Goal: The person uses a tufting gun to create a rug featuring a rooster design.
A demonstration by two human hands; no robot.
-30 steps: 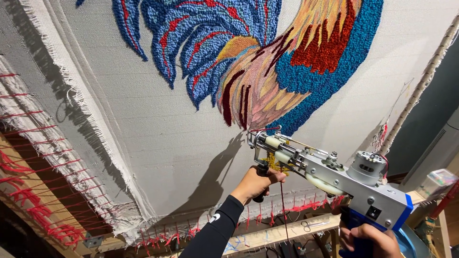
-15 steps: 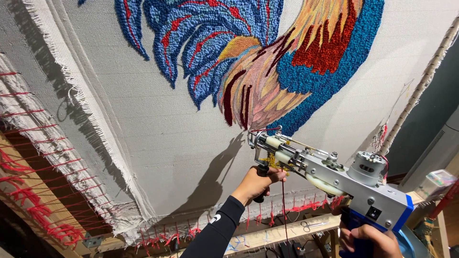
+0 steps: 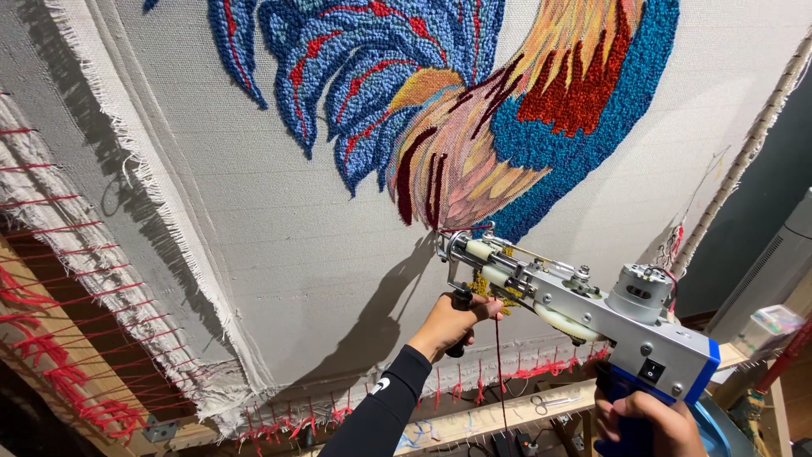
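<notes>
A silver tufting gun (image 3: 584, 309) with a blue rear body points up-left at a stretched white cloth (image 3: 279, 245). Its needle tip (image 3: 441, 241) meets the cloth just below a tufted design (image 3: 457, 93) of blue, red, orange and pink feather shapes. My left hand (image 3: 452, 322), in a black sleeve, grips the gun's black front handle. My right hand (image 3: 647, 423) holds the blue rear grip at the bottom right. A dark red yarn (image 3: 499, 372) hangs down from the gun.
The cloth is laced with red cord (image 3: 51, 355) to a wooden frame (image 3: 474, 423) along its left and lower edges. Scissors (image 3: 550, 404) lie on the frame's bottom rail. A rope-wrapped post (image 3: 744, 152) runs along the right edge.
The gun's tip has crept slightly up toward the dark red edge of the tufted design. Both hands keep their grip.
</notes>
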